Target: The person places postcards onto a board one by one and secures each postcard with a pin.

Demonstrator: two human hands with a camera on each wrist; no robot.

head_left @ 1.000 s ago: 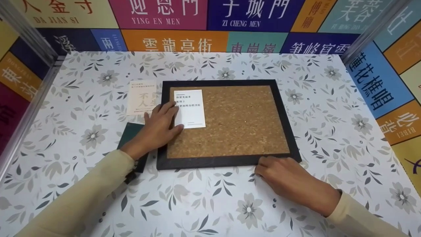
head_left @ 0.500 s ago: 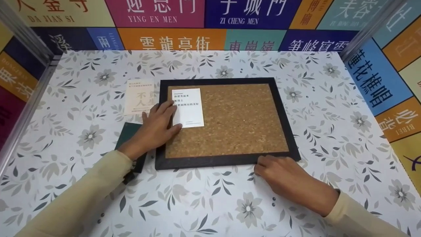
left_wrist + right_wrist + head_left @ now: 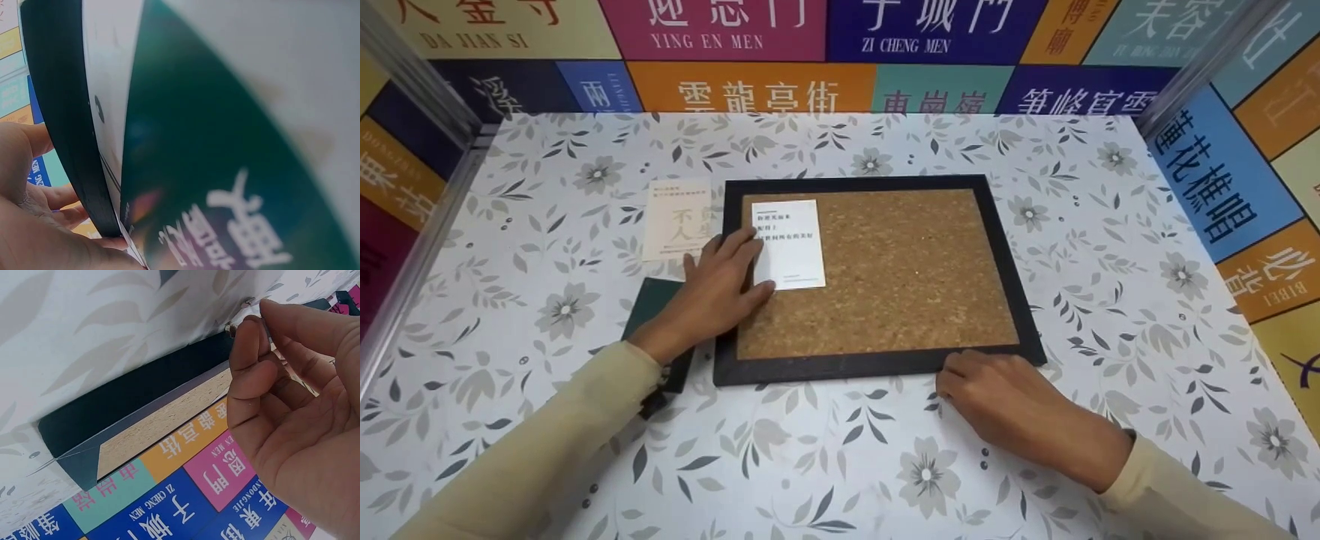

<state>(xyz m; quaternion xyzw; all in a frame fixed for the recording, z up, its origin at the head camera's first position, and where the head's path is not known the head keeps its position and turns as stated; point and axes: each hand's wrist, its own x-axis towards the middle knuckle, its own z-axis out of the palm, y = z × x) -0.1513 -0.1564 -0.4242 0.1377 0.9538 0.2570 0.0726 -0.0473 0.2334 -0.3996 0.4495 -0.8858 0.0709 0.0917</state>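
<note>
White floral-print table (image 3: 810,465) carries it all. Rectangular black-framed cork board (image 3: 892,300) lies flat nr the middle: prob. stiff, fairly light, cork face a bit grippy & soft enough to dent; best held by the outer bars, short sides. Long axis runs L–R, near edge slightly askew to the person. Flat dark green item w/ white lettering (image 3: 655,301), left of the board, partly hidden by the pale yellow L sleeve (image 3: 547,442); can't tell box or book. R hand (image 3: 1009,397): fingers curled at the near bar, toward the R corner; can't tell if it pinches anything. L hand (image 3: 712,281): fingers spread across the L bar, tips on the card's L edge. White printed paper card (image 3: 791,259) lies on the cork, upper L: prob. v. light, bendy, creases easily; pinch its free R edge. Long axis near–far, text upright to the person. Cream printed card (image 3: 673,217) sits on the table just L of the board, also upright.
</note>
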